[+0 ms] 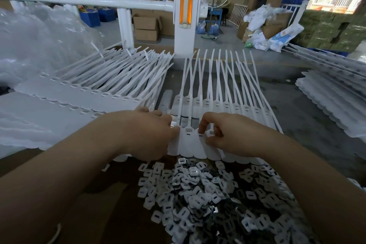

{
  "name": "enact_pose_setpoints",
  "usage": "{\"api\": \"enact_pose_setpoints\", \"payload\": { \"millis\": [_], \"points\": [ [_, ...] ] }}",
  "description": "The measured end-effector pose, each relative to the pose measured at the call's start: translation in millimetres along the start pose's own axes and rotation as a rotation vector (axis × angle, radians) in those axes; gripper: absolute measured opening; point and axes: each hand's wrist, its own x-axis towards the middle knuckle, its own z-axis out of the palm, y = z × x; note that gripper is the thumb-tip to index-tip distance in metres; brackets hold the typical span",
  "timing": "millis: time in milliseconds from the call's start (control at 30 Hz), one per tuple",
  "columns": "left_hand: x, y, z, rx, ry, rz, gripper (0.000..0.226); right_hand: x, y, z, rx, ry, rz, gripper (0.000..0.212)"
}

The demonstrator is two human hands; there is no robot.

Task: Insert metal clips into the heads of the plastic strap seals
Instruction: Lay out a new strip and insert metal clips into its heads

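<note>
Both hands at the near strip of strap seals, above a loose heap of clips.

Clips (200, 200) lie heaped on brown cardboard (103, 194) (no walled bin visible). The joined row of seals (190, 144) lies flat on the table (309, 117), heads near, straps running away toward the white post (185, 26). Left hand (150, 133) presses curled fingers on the row's left end; whether they hold anything, cannot tell. Right hand (221, 135) pinches at a seal head. More seals (111, 83) stacked left.

White strap seals (195, 144) lying flat in joined rows, heap of metal clips (208, 194) just below
</note>
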Motion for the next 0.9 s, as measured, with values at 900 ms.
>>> {"api": "enact_pose_setpoints", "payload": {
  "millis": [900],
  "points": [
    [35, -19, 9, -0.588, 0.298, -0.115, 0.013, 2, -1, 1, -0.025, 0.006, -0.014, 0.019]
  ]
}}
